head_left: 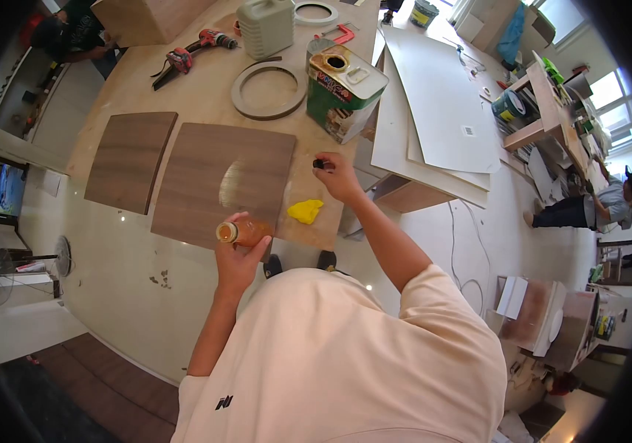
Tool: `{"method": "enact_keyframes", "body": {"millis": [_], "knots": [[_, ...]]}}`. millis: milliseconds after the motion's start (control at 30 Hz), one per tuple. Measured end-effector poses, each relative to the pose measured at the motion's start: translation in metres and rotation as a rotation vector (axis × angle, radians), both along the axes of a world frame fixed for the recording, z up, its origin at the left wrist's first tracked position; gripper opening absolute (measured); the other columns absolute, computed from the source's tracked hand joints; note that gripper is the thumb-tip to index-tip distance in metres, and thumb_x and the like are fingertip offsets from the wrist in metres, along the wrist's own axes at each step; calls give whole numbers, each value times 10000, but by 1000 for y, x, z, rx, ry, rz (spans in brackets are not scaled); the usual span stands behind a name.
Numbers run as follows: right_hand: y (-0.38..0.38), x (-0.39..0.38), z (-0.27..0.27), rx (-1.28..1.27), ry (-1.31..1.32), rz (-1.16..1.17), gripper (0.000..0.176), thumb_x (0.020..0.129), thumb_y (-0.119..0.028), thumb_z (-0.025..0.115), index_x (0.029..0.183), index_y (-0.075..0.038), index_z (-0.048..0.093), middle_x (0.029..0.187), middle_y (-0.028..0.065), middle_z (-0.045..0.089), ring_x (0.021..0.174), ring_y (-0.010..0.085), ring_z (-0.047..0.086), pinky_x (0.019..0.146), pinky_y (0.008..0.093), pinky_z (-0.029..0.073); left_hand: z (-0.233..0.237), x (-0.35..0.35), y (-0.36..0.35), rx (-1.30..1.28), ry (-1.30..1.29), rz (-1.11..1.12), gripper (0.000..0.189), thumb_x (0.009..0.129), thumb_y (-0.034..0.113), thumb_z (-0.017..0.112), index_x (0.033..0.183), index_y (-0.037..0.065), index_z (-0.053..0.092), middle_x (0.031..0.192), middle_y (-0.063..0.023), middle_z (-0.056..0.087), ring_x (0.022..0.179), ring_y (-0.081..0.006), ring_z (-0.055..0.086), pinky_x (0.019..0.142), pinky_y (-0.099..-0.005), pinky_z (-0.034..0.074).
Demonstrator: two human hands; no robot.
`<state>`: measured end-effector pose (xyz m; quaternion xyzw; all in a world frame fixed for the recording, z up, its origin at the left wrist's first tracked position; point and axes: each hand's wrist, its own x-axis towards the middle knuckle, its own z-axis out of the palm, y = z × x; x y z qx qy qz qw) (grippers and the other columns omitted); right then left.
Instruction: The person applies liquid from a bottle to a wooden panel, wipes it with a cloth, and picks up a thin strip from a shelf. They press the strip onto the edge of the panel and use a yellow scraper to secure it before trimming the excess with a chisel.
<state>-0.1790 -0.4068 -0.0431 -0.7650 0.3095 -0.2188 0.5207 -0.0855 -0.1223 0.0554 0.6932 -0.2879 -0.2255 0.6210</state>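
My left hand (pixel 236 258) is wrapped round a small bottle of orange-brown liquid (pixel 252 232), tilted with its uncapped mouth to the left. It is over the near edge of a brown wood panel (pixel 220 181). My right hand (pixel 337 177) pinches a small black cap (pixel 319 163) above the table's right side. Between the hands lies a crumpled yellow cloth (pixel 305 211). A second, smaller brown panel (pixel 130 156) lies to the left. Beyond my right hand stands a green and white metal can (pixel 345 96) with an open round hole on top.
On the worktable (pixel 205 85) are a red cordless drill (pixel 194 55), an edge-banding roll (pixel 268 90), a pale jerrycan (pixel 266 28) and a red clamp (pixel 344 33). White boards (pixel 441 103) are stacked at right. One person (pixel 589 203) is at far right, another (pixel 83 33) at upper left.
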Motion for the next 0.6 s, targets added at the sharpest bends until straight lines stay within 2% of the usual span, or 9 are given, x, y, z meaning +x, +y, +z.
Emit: {"method": "enact_keyframes", "body": {"millis": [100,200,300,400,500,600], "knots": [[14,-21,25,843,-343,-52,354,896,-85,636,1233,-73,529,1013,113,636,948,228,655,801,348,541,-4,7,-19,3,-65,-72,590,770,42,782,1269,19,468,1243,-114,553,1113,-206,564,952,-345,467],[23,-47,59,1131,-596,48,305,944,-28,553,1242,-77,513,1107,141,634,1011,244,646,864,366,536,-17,12,-45,-46,-63,-160,587,766,43,784,1260,14,470,1229,-116,559,1103,-204,571,951,-347,470],[29,-63,91,1215,-701,136,332,937,-33,583,1255,-95,510,1150,118,626,1018,218,641,855,357,536,-26,15,-75,-50,-143,-243,586,754,44,795,1244,11,476,1212,-116,566,1095,-204,581,946,-346,475],[28,-78,95,1024,-707,185,357,938,-33,580,1282,-100,507,1222,99,600,1073,194,615,902,360,518,-28,16,-106,-43,-164,-302,554,752,67,800,1213,2,500,1169,-117,589,1068,-208,591,937,-344,471],[29,-90,102,884,-720,181,397,942,-42,572,1326,-100,490,1271,104,566,1132,209,588,928,376,512,-29,15,-135,-16,-186,-326,532,748,87,800,1186,2,511,1120,-121,611,1037,-209,601,914,-339,471],[32,-99,110,817,-689,163,418,942,-33,569,1345,-102,481,1291,91,556,1163,194,563,945,366,497,-35,14,-157,22,-199,-349,520,742,96,795,1169,8,510,1068,-125,628,1002,-213,614,888,-335,477]]}}
